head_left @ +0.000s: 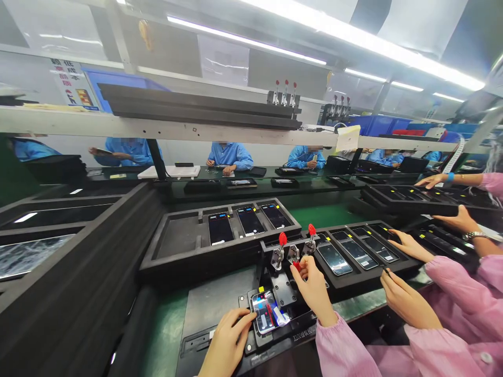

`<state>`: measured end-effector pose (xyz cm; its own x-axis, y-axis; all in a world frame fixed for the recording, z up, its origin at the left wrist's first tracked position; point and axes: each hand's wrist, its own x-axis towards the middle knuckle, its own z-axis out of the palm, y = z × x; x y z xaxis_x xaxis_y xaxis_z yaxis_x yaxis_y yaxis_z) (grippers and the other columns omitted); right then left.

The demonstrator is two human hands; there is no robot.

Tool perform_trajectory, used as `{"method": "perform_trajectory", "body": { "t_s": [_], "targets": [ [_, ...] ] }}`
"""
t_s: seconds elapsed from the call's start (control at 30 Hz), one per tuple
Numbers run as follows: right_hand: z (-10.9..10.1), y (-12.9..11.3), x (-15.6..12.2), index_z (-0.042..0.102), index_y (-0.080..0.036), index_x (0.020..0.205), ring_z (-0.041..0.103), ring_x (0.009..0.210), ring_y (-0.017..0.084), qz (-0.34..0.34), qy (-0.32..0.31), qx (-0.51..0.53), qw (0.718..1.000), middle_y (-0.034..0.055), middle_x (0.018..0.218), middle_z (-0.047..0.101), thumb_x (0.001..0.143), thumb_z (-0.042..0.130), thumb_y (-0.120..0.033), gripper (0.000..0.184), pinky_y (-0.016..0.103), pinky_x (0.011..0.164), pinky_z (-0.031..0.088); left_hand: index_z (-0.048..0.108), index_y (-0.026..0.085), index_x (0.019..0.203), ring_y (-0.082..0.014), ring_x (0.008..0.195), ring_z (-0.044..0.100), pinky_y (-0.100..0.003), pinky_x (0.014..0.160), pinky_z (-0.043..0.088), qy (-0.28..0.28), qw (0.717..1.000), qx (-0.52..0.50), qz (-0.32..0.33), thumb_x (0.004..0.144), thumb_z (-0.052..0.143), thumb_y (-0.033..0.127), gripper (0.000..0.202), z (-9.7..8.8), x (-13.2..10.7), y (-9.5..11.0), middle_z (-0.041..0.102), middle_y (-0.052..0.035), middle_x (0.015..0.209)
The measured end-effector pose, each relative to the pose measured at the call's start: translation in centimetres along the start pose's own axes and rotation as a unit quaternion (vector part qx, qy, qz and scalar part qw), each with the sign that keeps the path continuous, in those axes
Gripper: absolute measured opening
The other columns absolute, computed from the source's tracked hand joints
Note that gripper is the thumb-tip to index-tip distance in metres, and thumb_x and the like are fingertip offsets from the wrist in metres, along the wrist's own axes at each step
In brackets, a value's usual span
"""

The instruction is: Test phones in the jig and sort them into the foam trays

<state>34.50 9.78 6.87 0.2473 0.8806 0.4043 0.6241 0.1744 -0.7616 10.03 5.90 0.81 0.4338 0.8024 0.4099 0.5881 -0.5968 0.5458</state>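
A phone [264,312] with a lit screen and a yellow tab lies in a black clamping fixture [286,294]. My left hand [228,340] rests at the phone's left edge, its fingers stretched out and the fingertips touching or very near it. Pinched in the fingers of my right hand [313,288] is the red-tipped lever of the middle toggle clamp [294,255]. The other two clamps on the fixture stand with their red handles [282,239] pointing up. A shiny blue-and-white film [280,315] shows at the phone's right side.
Behind the fixture, a black foam tray [168,256] holds several phones. Another foam tray [341,277] with phones lies right, where a co-worker's hands [408,298] in pink sleeves reach in. Stacked foam trays [78,293] stand left. People in blue sit across the bench.
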Motion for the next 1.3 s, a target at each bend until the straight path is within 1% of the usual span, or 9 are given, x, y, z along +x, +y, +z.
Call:
{"method": "perform_trajectory", "body": {
  "t_s": [0.33,0.47,0.63,0.8,0.9,0.97,1.1,1.3],
  "targets": [
    [0.0,0.1,-0.1,0.036,-0.023,0.083,0.053,0.056,0.012,0.006,-0.003,0.008,1.0,-0.0015,0.072,0.053,0.083,0.047,-0.043,0.024,0.025,0.058,0.045,0.059,0.028,0.11,-0.02,0.095,0.059,-0.034,0.083,0.051,-0.004,1.0,0.008,0.0,0.092,0.04,0.024,0.027,0.0,-0.3,-0.3,0.062,-0.0065,0.103],
    [-0.1,0.0,-0.1,0.036,-0.023,0.083,0.052,0.055,0.011,0.006,-0.005,0.005,1.0,-0.0029,0.071,0.052,0.084,0.047,-0.043,0.023,0.024,0.058,0.044,0.056,0.028,0.114,-0.0204,0.095,0.059,-0.035,0.083,0.05,-0.012,1.0,0.0,-0.015,0.092,0.037,0.026,0.029,-0.2,-0.1,0.2,0.061,-0.0069,0.102],
    [-0.2,-0.1,-0.1,0.037,-0.022,0.082,0.052,0.053,0.01,-0.003,0.003,0.001,1.0,-0.0029,0.07,0.051,0.083,0.047,-0.043,0.023,0.024,0.057,0.044,0.044,0.03,0.128,-0.0189,0.088,0.058,-0.034,0.08,0.05,-0.045,0.998,0.006,-0.044,0.09,0.038,0.019,0.04,-0.6,0.6,1.4,0.057,-0.0054,0.097],
    [-0.1,-0.1,-0.1,0.038,-0.022,0.083,0.052,0.055,0.011,-0.005,0.007,0.002,1.0,-0.0017,0.071,0.053,0.083,0.048,-0.042,0.022,0.024,0.057,0.045,0.041,0.03,0.131,-0.02,0.087,0.055,-0.037,0.081,0.048,-0.072,0.996,0.019,-0.045,0.085,0.036,0.012,0.05,-0.3,1.2,1.8,0.053,-0.006,0.096],
    [-0.3,0.1,0.0,0.038,-0.022,0.084,0.053,0.056,0.011,0.003,-0.005,0.014,1.0,-0.0018,0.073,0.053,0.082,0.049,-0.042,0.022,0.025,0.059,0.046,0.031,0.032,0.137,-0.0204,0.092,0.054,-0.038,0.085,0.047,-0.063,0.996,0.016,-0.053,0.086,0.034,0.013,0.054,-0.2,1.1,1.7,0.053,-0.0062,0.101],
    [-0.6,0.2,0.1,0.038,-0.023,0.084,0.054,0.059,0.012,0.009,-0.023,0.032,0.999,-0.0015,0.074,0.054,0.082,0.05,-0.042,0.022,0.025,0.06,0.046,0.028,0.032,0.138,-0.0211,0.096,0.054,-0.039,0.086,0.046,-0.051,0.997,0.013,-0.054,0.087,0.034,0.014,0.055,-0.2,1.0,1.7,0.054,-0.0065,0.105],
    [-1.0,0.3,0.3,0.039,-0.023,0.085,0.055,0.062,0.013,0.021,-0.043,0.062,0.997,-0.0009,0.075,0.055,0.083,0.05,-0.043,0.023,0.026,0.062,0.047,0.03,0.032,0.137,-0.021,0.097,0.054,-0.037,0.086,0.047,-0.039,0.998,0.011,-0.056,0.087,0.036,0.016,0.053,-0.2,0.8,1.6,0.056,-0.0063,0.107],
    [-0.9,0.3,0.2,0.04,-0.022,0.085,0.055,0.061,0.013,0.017,-0.031,0.065,0.997,-0.0008,0.075,0.054,0.082,0.05,-0.044,0.024,0.026,0.061,0.047,0.03,0.03,0.137,-0.0212,0.102,0.052,-0.038,0.09,0.045,-0.045,0.997,0.009,-0.058,0.088,0.035,0.017,0.051,-0.1,0.7,1.3,0.054,-0.0071,0.113]
  ]
}}
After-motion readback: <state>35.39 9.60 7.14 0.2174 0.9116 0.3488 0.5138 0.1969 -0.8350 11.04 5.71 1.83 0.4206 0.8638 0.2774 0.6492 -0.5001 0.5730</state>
